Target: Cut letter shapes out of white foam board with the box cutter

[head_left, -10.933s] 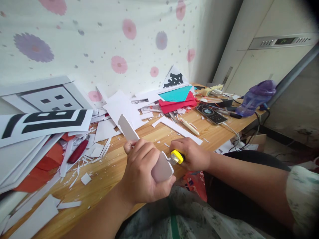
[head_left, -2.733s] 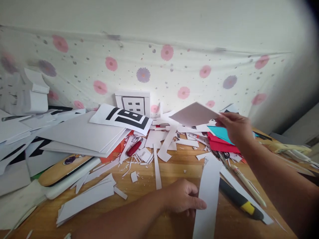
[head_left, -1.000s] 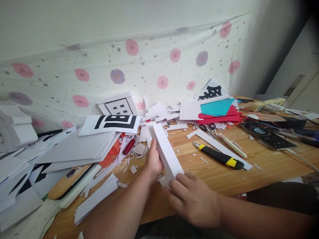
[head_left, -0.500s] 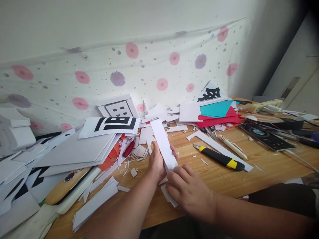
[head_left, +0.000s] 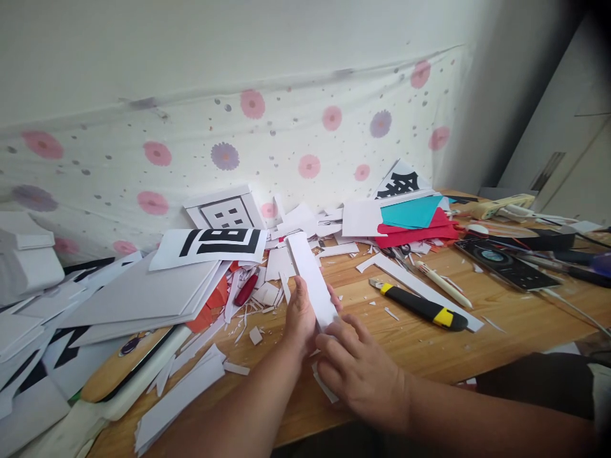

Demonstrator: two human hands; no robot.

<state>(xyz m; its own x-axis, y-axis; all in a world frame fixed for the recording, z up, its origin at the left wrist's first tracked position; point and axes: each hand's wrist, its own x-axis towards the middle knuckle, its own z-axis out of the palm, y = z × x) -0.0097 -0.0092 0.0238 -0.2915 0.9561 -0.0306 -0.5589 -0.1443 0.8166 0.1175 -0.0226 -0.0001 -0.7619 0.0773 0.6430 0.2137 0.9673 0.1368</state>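
A long white paper or card strip (head_left: 309, 273) slants upward and away above the table in the middle of the view. My left hand (head_left: 300, 318) is closed around its lower half, thumb along the left edge and fingertips showing past the right edge. At the near end, my right hand (head_left: 360, 366) has its fingers bent and pressed onto the strip; the exact grip beneath them is hidden. Below the hands, a white scrap (head_left: 325, 383) lies on the wooden table (head_left: 410, 353). To their right rests a black and yellow utility knife (head_left: 420, 304).
Left are stacked white boards (head_left: 138, 292), a printed black-character sheet (head_left: 210, 247), a wooden-backed object (head_left: 126, 362) and white strips (head_left: 179, 394). Cut scraps, a red-handled tool (head_left: 247, 288) and scissors (head_left: 398, 253) lie behind. A cream pen-like tool (head_left: 443, 284) and phone (head_left: 506, 264) are right.
The strip has turned slightly, so a narrow side along its left edge shows more. My right fingers have shifted a little at its near end. The view has moved slightly.
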